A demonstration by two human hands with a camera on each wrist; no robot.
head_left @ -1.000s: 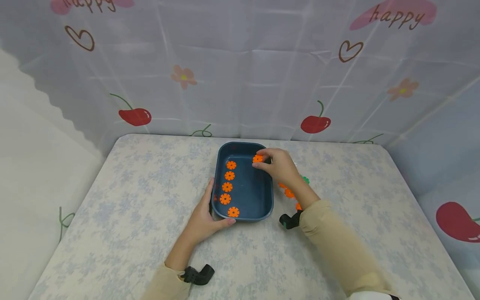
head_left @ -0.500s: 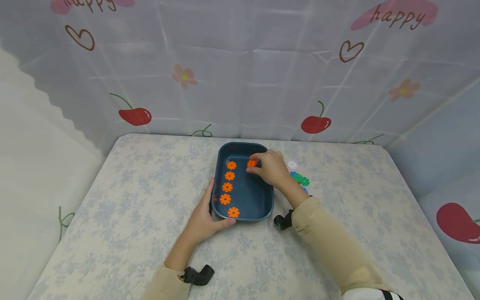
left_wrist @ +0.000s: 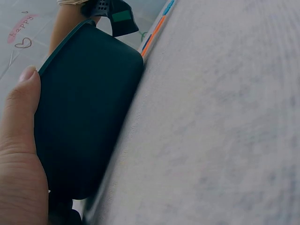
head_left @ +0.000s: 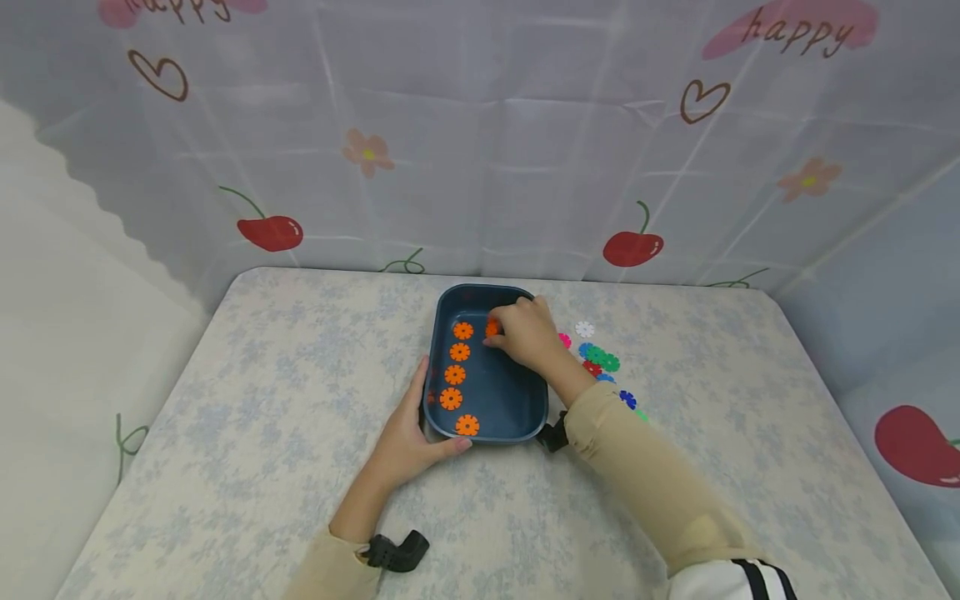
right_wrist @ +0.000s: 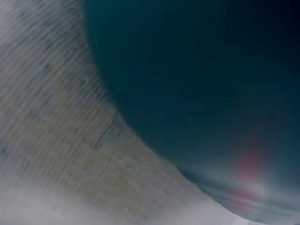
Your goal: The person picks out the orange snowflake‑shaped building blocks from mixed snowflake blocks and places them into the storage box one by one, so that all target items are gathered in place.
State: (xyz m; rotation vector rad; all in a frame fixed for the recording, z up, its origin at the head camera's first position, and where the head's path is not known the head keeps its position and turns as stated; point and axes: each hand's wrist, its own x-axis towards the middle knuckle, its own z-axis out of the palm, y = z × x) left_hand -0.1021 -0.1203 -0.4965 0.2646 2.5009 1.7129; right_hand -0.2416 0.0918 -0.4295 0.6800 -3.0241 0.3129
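A dark blue rectangular tray stands on the table. Inside it, along the left side, lie several orange notched plastic discs shaped like flowers. My left hand grips the tray's near left corner, thumb at the near rim and fingers along the left wall; in the left wrist view the thumb lies against the tray's outer wall. Over the tray's far part, my right hand pinches another orange disc between thumb and fingertips, partly hiding it. The right wrist view shows only the blurred tray wall.
Right of the tray, partly behind the right forearm, lie loose discs: a white one, a pink one, and green, red and blue ones. A printed curtain hangs behind the table's far edge.
My right hand has moved left over the tray with the orange disc, toward the row of discs. The coloured discs on the right have come into view. My left hand has stayed put.
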